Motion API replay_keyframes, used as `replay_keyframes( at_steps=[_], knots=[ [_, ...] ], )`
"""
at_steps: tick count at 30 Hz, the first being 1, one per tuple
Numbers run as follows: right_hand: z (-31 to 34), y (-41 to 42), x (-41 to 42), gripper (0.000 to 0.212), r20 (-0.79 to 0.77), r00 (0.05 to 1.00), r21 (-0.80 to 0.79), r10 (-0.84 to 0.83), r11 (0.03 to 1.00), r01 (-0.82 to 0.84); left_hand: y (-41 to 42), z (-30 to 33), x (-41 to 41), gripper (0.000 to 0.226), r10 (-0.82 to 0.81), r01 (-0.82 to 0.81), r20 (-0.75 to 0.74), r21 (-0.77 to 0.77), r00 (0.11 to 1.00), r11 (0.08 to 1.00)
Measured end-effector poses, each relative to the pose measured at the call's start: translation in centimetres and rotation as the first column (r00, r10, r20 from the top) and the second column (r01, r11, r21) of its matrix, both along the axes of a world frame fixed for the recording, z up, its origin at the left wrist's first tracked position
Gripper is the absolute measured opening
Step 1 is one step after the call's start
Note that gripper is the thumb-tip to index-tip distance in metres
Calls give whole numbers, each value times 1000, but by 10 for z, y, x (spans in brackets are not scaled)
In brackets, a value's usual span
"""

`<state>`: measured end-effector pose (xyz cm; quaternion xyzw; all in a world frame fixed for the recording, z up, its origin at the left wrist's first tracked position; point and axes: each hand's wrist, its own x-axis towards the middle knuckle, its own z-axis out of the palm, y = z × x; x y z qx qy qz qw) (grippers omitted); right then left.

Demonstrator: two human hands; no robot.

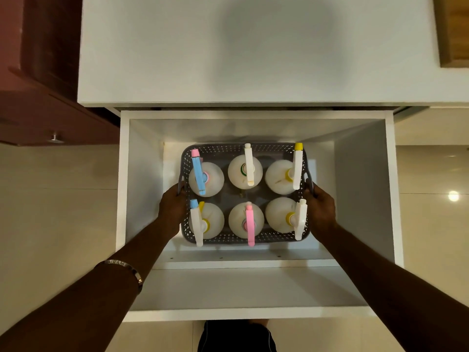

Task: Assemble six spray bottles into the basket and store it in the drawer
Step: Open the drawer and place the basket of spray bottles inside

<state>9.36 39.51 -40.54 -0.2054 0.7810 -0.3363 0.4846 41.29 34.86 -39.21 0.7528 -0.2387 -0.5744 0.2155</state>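
A grey perforated basket (229, 147) sits low inside the open white drawer (253, 313). Several white spray bottles stand upright in it in two rows. The back row has a blue-and-pink sprayer (198, 174), a white one (248, 165) and a yellow-tipped one (297, 165). The front row has a white sprayer with a blue tip (196, 224), a pink one (250, 224) and a white one with a yellow collar (299, 219). My left hand (172, 207) grips the basket's left handle. My right hand (320, 208) grips the right handle.
A white countertop (228, 52) overhangs the back of the drawer. A dark red cabinet (45, 97) with a metal knob stands at the left. Pale glossy floor tiles lie on both sides. A wooden piece (454, 31) shows at the top right.
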Motion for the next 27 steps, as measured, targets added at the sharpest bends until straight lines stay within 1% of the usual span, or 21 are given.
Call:
replay_keyframes(
  at_steps=[4,9,13,16,17,19,21,23,25,27],
  knots=[
    [2,0,4,31,-9,1000,-5,-25,1000,25,1,-1,2,31,-28,28,10,-15,1000,999],
    [3,1,4,32,-25,999,24,-48,999,48,1,1,2,30,-39,40,12,-32,999,999],
    [-1,2,2,29,-29,999,22,-25,999,26,1,1,3,30,-68,70,31,-44,997,997],
    [-1,0,-1,24,-18,1000,46,-22,999,23,0,3,2,31,-68,68,31,-20,997,997],
    [0,0,-3,31,-9,999,66,-33,997,34,0,6,1,32,-78,79,64,-21,995,997],
    [10,-2,-6,56,14,993,118,-113,987,111,-1,12,0,36,-87,93,179,-26,980,995],
    [23,-1,-10,62,10,986,133,-167,977,164,-2,22,0,40,-61,72,284,-28,957,997],
    [37,2,-11,58,-16,981,123,-192,974,192,-1,34,0,38,-17,39,325,-61,946,997],
    [52,7,-10,54,-17,976,100,-215,971,216,2,46,1,35,35,-5,312,-96,949,995],
    [70,11,-8,52,11,969,73,-246,967,245,8,61,0,34,96,-64,255,-130,962,989]
  ],
)
